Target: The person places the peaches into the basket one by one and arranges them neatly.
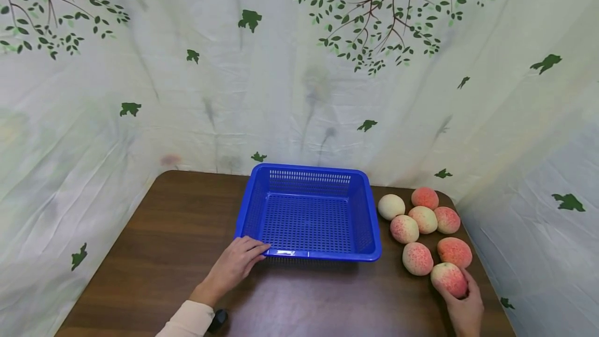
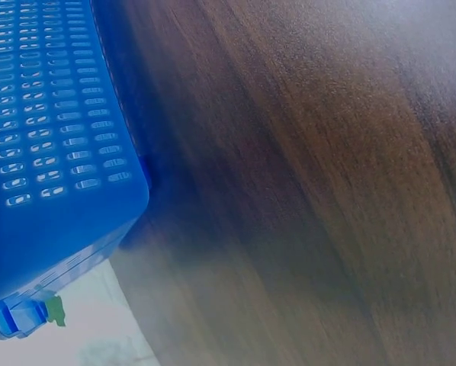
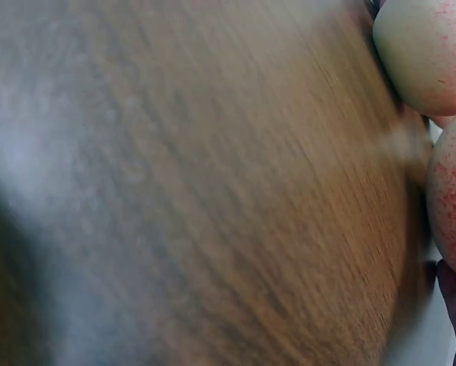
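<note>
A blue plastic basket (image 1: 323,256) with slotted walls stands on the table, nothing inside it. My left hand (image 1: 234,267) holds its front left corner, fingers over the rim and thumb below. In the left wrist view the slotted basket wall (image 2: 56,229) fills the left side, and the hand is out of sight. At the table's right, my right hand (image 1: 468,308) grips a pink and cream peach (image 1: 448,280), thumb on its left and fingers on its right. The right wrist view shows this peach (image 3: 453,194) at the right edge with a fingertip against it.
Several more peaches lie close together right of the basket, among them a pale one (image 1: 391,207) and a redder one (image 1: 454,252). Behind the brown wooden table (image 1: 196,212) hangs a leaf-patterned cloth (image 1: 281,92). A small dark object (image 1: 217,320) shows beside the left sleeve.
</note>
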